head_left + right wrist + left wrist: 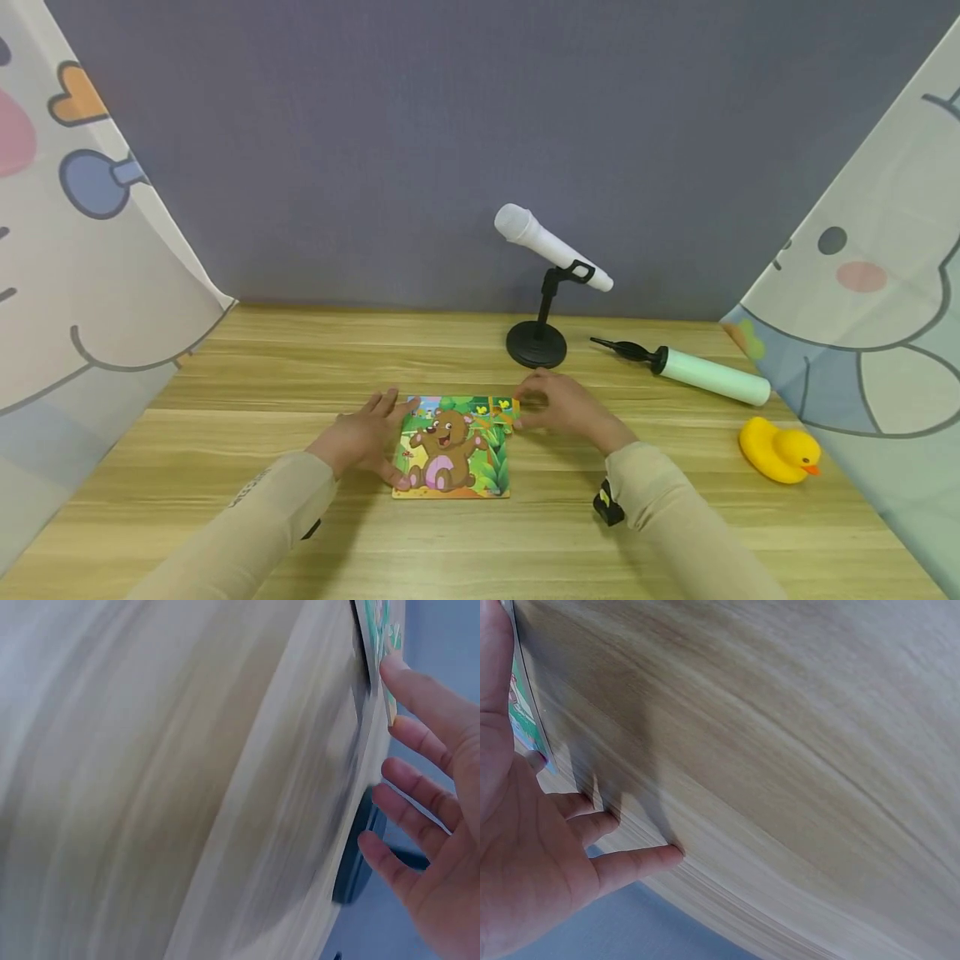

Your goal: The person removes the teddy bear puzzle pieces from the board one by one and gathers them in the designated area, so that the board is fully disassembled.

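Microphone stand (pixel 536 343), pump (pixel 701 373) and duck (pixel 778 451) sit beyond the puzzle (pixel 453 450).

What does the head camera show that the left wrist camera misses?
Only the head view shows the microphone on its stand, the pump, the duck, the right hand at the puzzle's far right corner, and the bear picture.

Only the left wrist view shows the left hand's straight fingers up close.

Both show the left hand, the puzzle edge and the table.
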`<action>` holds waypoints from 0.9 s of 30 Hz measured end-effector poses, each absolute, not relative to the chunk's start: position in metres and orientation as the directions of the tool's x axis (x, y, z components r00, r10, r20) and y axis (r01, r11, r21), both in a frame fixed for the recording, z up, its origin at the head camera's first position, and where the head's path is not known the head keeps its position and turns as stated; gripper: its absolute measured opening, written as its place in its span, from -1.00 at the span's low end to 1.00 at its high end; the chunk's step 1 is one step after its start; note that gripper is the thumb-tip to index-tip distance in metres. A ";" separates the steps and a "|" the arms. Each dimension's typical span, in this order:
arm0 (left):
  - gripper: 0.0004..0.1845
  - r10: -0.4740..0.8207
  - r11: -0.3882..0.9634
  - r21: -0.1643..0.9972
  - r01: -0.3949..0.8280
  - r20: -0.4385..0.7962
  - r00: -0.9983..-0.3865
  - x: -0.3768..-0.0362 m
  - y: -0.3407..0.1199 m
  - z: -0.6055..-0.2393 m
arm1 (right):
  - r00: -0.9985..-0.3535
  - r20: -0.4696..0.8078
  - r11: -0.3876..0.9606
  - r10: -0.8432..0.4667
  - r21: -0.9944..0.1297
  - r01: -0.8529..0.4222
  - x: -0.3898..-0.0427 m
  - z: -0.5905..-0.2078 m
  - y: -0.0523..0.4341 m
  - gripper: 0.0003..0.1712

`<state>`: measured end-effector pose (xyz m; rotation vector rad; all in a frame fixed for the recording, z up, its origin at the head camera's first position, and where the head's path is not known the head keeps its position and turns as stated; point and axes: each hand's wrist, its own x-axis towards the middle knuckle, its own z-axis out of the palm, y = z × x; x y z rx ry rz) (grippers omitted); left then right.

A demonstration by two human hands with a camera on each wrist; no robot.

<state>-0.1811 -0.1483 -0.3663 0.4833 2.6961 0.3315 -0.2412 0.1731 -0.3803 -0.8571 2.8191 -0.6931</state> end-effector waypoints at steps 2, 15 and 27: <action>0.33 0.374 0.914 0.290 0.285 -0.325 -0.868 -0.181 -0.148 -0.366 | -0.839 0.017 0.744 -0.544 -0.452 -0.492 -0.241 -0.379 0.183 -0.53; 0.32 0.379 0.909 0.307 0.281 -0.329 -0.865 -0.181 -0.149 -0.367 | -0.864 0.021 0.774 -0.504 -0.433 -0.462 -0.238 -0.380 0.231 -0.53; 0.31 0.383 0.907 0.312 0.283 -0.328 -0.864 -0.180 -0.148 -0.365 | -0.874 0.004 0.793 -0.487 -0.417 -0.444 -0.240 -0.386 0.235 -0.54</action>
